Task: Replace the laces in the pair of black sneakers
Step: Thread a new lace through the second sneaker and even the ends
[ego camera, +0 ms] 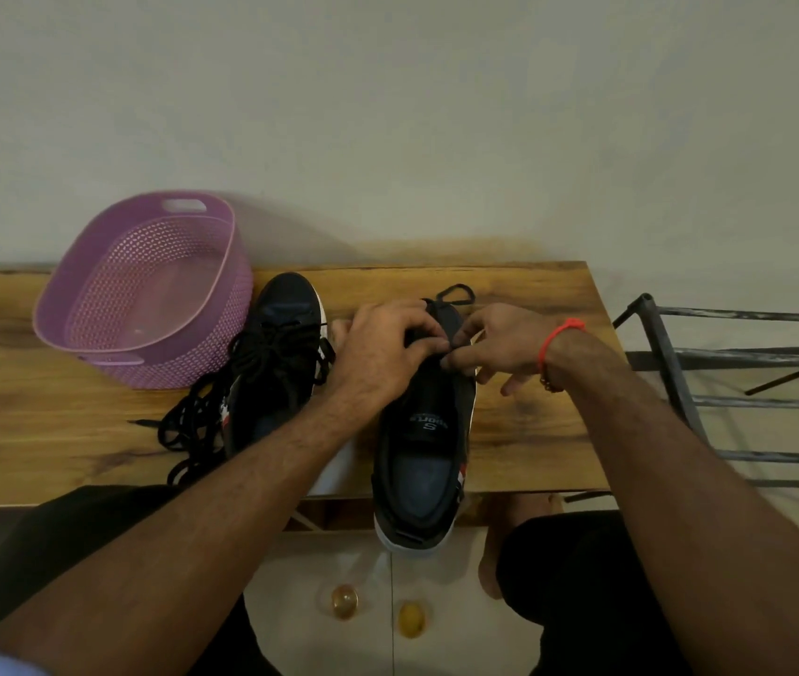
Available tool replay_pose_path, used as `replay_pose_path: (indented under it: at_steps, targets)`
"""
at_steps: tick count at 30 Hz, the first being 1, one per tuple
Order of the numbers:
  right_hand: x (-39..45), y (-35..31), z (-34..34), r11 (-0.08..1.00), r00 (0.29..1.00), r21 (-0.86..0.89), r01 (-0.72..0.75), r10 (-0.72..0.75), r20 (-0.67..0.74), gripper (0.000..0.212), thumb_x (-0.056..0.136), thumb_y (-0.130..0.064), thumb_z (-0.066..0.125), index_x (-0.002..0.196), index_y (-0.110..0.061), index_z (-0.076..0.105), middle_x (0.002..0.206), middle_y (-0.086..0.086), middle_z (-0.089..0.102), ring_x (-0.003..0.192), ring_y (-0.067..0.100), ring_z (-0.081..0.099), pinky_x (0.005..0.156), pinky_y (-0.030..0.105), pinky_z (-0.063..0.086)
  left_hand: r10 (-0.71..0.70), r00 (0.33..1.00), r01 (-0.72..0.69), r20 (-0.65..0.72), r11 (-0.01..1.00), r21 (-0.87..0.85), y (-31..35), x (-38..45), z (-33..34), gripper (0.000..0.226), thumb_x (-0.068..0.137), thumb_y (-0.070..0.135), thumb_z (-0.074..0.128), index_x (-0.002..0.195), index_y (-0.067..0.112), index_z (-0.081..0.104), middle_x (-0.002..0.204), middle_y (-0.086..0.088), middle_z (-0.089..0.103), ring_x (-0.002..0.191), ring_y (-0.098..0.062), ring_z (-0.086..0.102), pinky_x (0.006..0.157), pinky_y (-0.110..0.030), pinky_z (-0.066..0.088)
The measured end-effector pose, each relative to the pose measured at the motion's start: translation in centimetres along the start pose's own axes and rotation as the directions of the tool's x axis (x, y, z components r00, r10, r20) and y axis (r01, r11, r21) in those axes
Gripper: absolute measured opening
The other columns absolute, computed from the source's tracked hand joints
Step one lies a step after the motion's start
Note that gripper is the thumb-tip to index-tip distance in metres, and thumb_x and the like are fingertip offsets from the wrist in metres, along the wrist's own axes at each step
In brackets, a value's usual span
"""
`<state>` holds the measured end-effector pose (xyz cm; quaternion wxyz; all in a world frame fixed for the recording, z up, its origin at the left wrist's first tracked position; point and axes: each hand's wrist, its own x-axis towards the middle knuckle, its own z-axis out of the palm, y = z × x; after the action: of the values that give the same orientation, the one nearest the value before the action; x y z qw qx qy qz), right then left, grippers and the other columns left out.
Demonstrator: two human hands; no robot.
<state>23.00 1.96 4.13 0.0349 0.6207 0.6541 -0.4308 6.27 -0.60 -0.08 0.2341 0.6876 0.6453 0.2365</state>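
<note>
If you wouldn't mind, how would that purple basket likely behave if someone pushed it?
The purple basket looks like thin perforated plastic and appears empty, so it is probably light and would slide easily on the smooth wooden table. Its wide, low shape suggests it would slide rather than tip.

The left hand (380,351) and right hand (497,344) cover the eyelet area of the right sneaker (422,431); the left forearm hides the left sneaker's (275,363) heel.
</note>
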Motion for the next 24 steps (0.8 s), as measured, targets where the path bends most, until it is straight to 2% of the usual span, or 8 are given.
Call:
replay_pose_path:
  at_steps: [2,4,7,10,17,24]
  targets:
    - [-0.1,0.5,-0.6,0.997,1.000,0.080,-0.017,0.015,0.020,0.028,0.091,-0.026,0.071,0.117,-0.017,0.064,0.103,0.003,0.071,0.096,0.015,0.067,0.082,0.047,0.061,-0.017,0.999,0.015,0.039,0.998,0.065,0.1,-0.3,0.6,0.010,0.086,0.046,0.073,0.096,0.045,0.074,0.149,0.016,0.046,0.140,-0.018,0.029,0.106,-0.045,0.018]
    - [-0.3,1.0,-1.0,0.989,0.999,0.143,-0.029,0.023,0.044,0.027,0.093,-0.016,0.068,0.120,-0.015,0.064,0.106,0.003,0.069,0.099,0.014,0.066,0.085,0.050,0.060,-0.051,0.998,0.050,0.029,0.998,0.037,-0.1,-0.3,1.1,0.011,0.084,0.048,0.075,0.094,0.045,0.074,0.153,0.016,0.040,0.140,-0.021,0.024,0.109,-0.048,0.019]
    - [-0.5,1.5,-1.3,0.983,0.998,0.182,-0.032,0.022,0.058,0.028,0.094,-0.008,0.063,0.122,-0.014,0.065,0.108,0.003,0.069,0.104,0.016,0.066,0.086,0.051,0.059,-0.081,0.997,0.081,0.018,0.997,-0.001,-0.1,-0.3,1.7,0.012,0.082,0.049,0.076,0.093,0.045,0.075,0.153,0.017,0.038,0.139,-0.021,0.022,0.106,-0.044,0.017]
    - [-0.5,1.6,-1.3,0.983,0.998,0.183,-0.032,0.021,0.062,0.031,0.094,-0.007,0.064,0.124,-0.015,0.064,0.112,0.005,0.069,0.106,0.017,0.066,0.087,0.053,0.058,-0.091,0.995,0.091,0.026,0.996,-0.010,0.0,-0.5,2.0,0.013,0.082,0.049,0.076,0.094,0.045,0.075,0.152,0.017,0.038,0.137,-0.021,0.022,0.097,-0.037,0.012]
    - [-0.4,1.6,-1.4,0.982,0.997,0.187,-0.034,0.020,0.076,0.033,0.092,-0.006,0.065,0.123,-0.018,0.063,0.116,0.006,0.068,0.105,0.017,0.065,0.088,0.054,0.057,-0.102,0.994,0.099,0.049,0.994,0.051,-0.2,-0.3,1.8,0.014,0.083,0.051,0.075,0.096,0.045,0.075,0.150,0.018,0.040,0.137,-0.022,0.023,0.106,-0.046,0.020]
    - [-0.3,1.6,-1.5,0.983,0.996,0.183,-0.026,0.010,0.088,0.033,0.092,-0.006,0.065,0.121,-0.020,0.061,0.116,0.006,0.068,0.107,0.018,0.066,0.087,0.054,0.058,-0.100,0.994,0.098,0.048,0.995,0.035,0.1,-0.6,2.7,0.016,0.084,0.052,0.073,0.097,0.044,0.075,0.147,0.019,0.042,0.133,-0.020,0.024,0.092,-0.035,0.014]
